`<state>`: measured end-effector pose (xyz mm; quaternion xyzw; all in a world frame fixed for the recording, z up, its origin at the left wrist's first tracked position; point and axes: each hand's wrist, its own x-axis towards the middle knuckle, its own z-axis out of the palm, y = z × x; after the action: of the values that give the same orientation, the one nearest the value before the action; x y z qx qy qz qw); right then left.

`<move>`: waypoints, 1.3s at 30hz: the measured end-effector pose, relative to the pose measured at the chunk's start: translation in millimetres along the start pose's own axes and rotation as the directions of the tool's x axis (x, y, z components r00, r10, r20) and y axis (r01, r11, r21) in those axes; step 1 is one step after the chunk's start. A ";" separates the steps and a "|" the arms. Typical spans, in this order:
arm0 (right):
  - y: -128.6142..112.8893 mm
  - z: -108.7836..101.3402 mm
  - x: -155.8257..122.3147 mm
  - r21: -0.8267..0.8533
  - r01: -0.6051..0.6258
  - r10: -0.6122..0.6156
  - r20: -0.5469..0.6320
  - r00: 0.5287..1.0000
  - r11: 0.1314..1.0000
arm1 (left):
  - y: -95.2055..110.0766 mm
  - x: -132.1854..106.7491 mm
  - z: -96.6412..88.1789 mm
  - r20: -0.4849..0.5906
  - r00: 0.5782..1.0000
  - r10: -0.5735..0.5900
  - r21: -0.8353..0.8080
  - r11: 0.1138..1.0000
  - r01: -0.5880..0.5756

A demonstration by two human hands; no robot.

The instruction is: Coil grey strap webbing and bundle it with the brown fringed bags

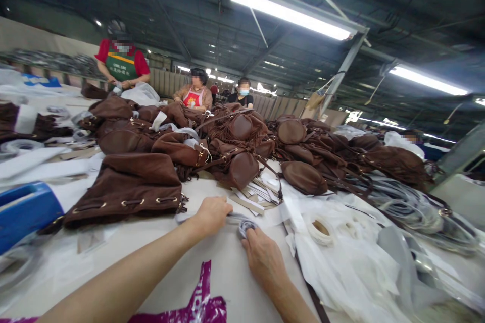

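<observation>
A soft grey strip (pixel 235 216) stretches between my two hands just above the table. My left hand (pixel 212 214) is closed round one part of it, and a short length shows past the hand on its left. My right hand (pixel 263 257) pinches the rolled end of the strip, a small coil, between thumb and fingers. Left of my hands lies a brown drawstring bag (pixel 132 186) with metal eyelets along its edge. Beyond them, flat card pieces (pixel 253 199) lie loosely in front of a heap of brown fringed bags (pixel 242 169).
At the left edge sits a blue tape dispenser-like holder (pixel 28 212). A purple printed plastic bag (pixel 200 303) lies at the front. White plastic sheeting (pixel 341 257), a tape roll (pixel 320 232) and coiled clear tubing (pixel 401 204) spread to the right. Several co-workers (pixel 123 63) are across the table.
</observation>
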<state>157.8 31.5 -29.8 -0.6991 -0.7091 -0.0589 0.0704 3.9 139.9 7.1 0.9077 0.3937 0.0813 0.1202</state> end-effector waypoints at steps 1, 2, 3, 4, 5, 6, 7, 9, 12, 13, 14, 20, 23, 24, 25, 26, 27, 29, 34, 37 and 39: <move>-0.3 0.5 -0.1 0.001 0.000 0.000 -0.002 1.000 1.000 | 2.7 -0.6 0.7 0.006 1.000 0.026 0.025 0.999 -0.026; -0.6 0.7 -0.1 0.002 0.000 0.000 -0.001 1.000 1.000 | 6.0 0.1 1.9 0.012 0.998 0.054 0.042 0.998 -0.054; -0.9 0.7 0.0 0.004 0.002 -0.002 0.004 1.000 1.000 | 9.9 2.2 3.5 0.020 0.996 0.086 0.046 0.995 -0.087; -1.1 0.4 0.2 0.005 0.002 -0.002 0.013 1.000 1.000 | 14.4 6.1 5.4 0.032 0.992 0.120 0.038 0.992 -0.121; -1.2 -0.1 0.5 0.007 -0.002 0.002 0.024 1.000 1.000 | 19.4 11.7 7.3 0.048 0.987 0.154 0.022 0.988 -0.155; -1.3 -0.7 0.9 0.012 -0.008 0.008 0.034 0.999 1.000 | 24.6 18.7 9.0 0.066 0.981 0.185 0.002 0.983 -0.185; -1.4 -1.3 1.3 0.023 -0.015 0.014 0.043 0.999 1.000 | 29.8 26.7 10.1 0.087 0.973 0.213 -0.017 0.977 -0.212; -1.7 -2.2 2.2 0.049 -0.027 0.024 0.049 0.998 0.998 | 38.3 42.6 10.3 0.134 0.956 0.259 -0.040 0.966 -0.256; -2.5 -1.9 2.1 0.076 -0.042 0.039 0.032 0.999 0.996 | 41.6 56.4 4.6 0.218 0.922 0.321 -0.048 0.947 -0.319; -2.8 -1.4 1.7 0.079 -0.048 0.046 0.025 0.999 0.996 | 39.8 57.0 1.7 0.241 0.909 0.340 -0.053 0.940 -0.337; -3.0 -0.8 1.2 0.079 -0.054 0.053 0.020 0.998 0.995 | 37.0 55.7 -1.1 0.259 0.899 0.354 -0.058 0.935 -0.351; -1.8 0.0 -0.7 0.027 -0.035 0.034 0.024 0.999 0.999 | 18.1 30.8 -3.5 0.280 0.904 0.322 -0.036 0.945 -0.326; -1.0 -0.9 -0.5 0.008 -0.025 0.025 0.012 1.000 1.000 | 12.8 23.4 1.8 0.197 0.961 0.192 0.035 0.979 -0.203; -1.3 -0.9 -0.7 0.006 -0.027 0.027 0.004 1.000 1.000 | 10.9 21.8 2.8 0.160 0.977 0.141 0.059 0.987 -0.152; -1.9 -0.8 -1.1 0.004 -0.036 0.036 -0.005 0.999 0.999 | 9.0 20.2 3.2 0.127 0.987 0.098 0.077 0.991 -0.108; -3.0 -0.4 -1.4 0.002 -0.054 0.054 -0.012 0.998 0.999 | 7.3 18.3 3.3 0.102 0.992 0.067 0.087 0.993 -0.076; -4.5 0.2 -1.7 0.000 -0.077 0.077 -0.018 0.997 0.997 | 6.1 15.7 3.2 0.085 0.995 0.048 0.091 0.994 -0.055; -8.7 1.9 -1.3 -0.002 -0.124 0.124 -0.026 0.992 0.992 | 6.8 8.8 4.1 0.064 0.998 0.025 0.086 0.996 -0.031; -20.0 7.4 5.4 0.050 -0.168 0.171 -0.057 0.984 0.984 | 28.5 -6.8 18.0 0.033 0.997 -0.063 0.019 0.998 0.063; -21.0 8.0 10.5 0.111 -0.164 0.172 -0.064 0.983 0.980 | 42.8 -4.5 25.1 0.028 0.991 -0.134 -0.038 0.990 0.135; -18.5 6.2 13.0 0.170 -0.157 0.170 -0.066 0.983 0.973 | 48.2 -0.4 25.6 0.033 0.983 -0.179 -0.069 0.981 0.181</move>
<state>139.0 45.2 -33.3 -0.7440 -0.6482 -0.0222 0.1607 43.4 103.8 -3.9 0.8645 0.4694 0.0721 0.1646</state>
